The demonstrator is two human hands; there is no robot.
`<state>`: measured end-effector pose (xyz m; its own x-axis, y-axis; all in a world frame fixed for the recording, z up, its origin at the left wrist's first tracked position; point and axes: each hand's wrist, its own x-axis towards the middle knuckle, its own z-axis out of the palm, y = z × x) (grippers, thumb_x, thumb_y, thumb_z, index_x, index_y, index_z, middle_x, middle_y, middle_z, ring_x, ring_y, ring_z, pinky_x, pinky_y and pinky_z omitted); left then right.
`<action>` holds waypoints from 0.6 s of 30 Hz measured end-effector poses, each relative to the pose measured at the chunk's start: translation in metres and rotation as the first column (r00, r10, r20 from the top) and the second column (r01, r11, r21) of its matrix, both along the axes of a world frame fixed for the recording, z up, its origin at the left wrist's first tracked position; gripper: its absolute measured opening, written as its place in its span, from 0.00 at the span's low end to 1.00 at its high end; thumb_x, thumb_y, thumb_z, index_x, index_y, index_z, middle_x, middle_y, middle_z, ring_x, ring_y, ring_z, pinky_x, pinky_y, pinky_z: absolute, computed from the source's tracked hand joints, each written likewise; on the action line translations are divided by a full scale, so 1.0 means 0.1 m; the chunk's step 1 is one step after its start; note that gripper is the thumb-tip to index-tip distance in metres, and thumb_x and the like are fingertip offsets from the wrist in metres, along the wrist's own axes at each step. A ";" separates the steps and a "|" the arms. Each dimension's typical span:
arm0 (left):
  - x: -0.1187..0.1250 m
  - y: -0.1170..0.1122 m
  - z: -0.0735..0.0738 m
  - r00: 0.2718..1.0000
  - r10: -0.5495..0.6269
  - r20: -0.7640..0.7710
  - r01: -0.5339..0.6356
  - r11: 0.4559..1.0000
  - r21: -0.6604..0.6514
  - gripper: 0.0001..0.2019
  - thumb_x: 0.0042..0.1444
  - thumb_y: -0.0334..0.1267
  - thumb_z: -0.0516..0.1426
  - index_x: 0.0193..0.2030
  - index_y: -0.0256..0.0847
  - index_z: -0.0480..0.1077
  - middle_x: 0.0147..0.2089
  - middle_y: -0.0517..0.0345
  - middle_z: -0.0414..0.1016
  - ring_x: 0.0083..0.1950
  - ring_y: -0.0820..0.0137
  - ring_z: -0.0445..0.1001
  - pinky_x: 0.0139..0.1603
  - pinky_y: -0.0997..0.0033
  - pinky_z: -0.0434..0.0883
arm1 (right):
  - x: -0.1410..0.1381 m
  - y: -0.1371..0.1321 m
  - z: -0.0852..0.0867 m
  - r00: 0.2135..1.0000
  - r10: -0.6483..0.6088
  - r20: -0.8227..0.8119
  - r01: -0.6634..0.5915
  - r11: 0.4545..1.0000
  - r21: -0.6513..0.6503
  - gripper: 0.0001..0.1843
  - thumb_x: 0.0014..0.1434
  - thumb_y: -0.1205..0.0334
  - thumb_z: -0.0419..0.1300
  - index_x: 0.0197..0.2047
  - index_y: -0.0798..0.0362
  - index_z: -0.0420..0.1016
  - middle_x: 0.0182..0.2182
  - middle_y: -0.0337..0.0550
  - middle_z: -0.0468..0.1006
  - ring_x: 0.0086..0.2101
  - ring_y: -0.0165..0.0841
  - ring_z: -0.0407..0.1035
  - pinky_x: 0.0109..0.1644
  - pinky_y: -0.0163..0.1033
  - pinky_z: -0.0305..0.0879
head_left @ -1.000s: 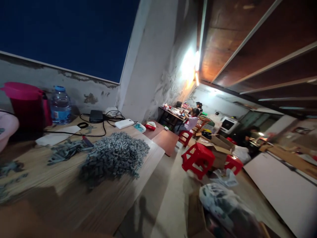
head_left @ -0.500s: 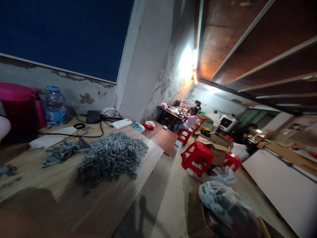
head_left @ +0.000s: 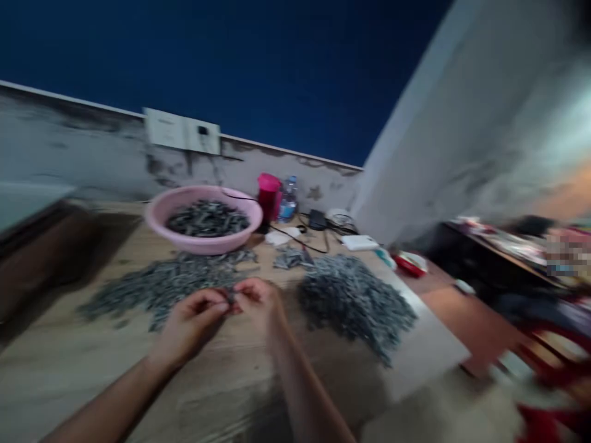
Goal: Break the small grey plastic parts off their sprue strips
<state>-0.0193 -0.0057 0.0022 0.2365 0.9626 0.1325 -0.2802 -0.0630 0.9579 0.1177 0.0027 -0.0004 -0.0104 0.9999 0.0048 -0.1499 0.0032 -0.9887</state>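
My left hand [head_left: 191, 320] and my right hand [head_left: 258, 301] meet above the wooden table, their fingertips pinching a small grey part [head_left: 229, 297]. Motion blur hides its exact shape. A loose spread of small grey parts [head_left: 161, 289] lies beneath and left of my hands. A larger heap of the same parts [head_left: 353, 304] sits to the right, close to my right hand. Behind them stands a pink plastic basin [head_left: 157, 215], filled with more grey parts.
Bare wood of the table [head_left: 92, 363] runs towards me, ending at a right-hand edge. Along the wall stand a pink-lidded jug [head_left: 269, 197], a water bottle [head_left: 289, 200], a black box with cables [head_left: 317, 219] and a white power bank [head_left: 360, 242]. A blurred seated person [head_left: 530, 227] works at right.
The view has swung left and levelled, bringing the pink basin fully into sight. Both my hands have entered the view and now hold a small grey part together above the table.
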 end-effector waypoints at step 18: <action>-0.03 0.10 -0.14 0.980 0.111 -0.162 -0.107 0.994 0.037 0.11 0.47 0.35 0.60 0.37 0.39 0.64 0.31 0.60 0.69 0.33 0.74 0.68 0.34 0.77 0.65 | 0.08 -0.06 0.06 0.849 0.004 0.528 -0.157 0.957 0.244 0.06 0.55 0.64 0.55 0.37 0.51 0.71 0.30 0.41 0.76 0.30 0.31 0.71 0.33 0.33 0.66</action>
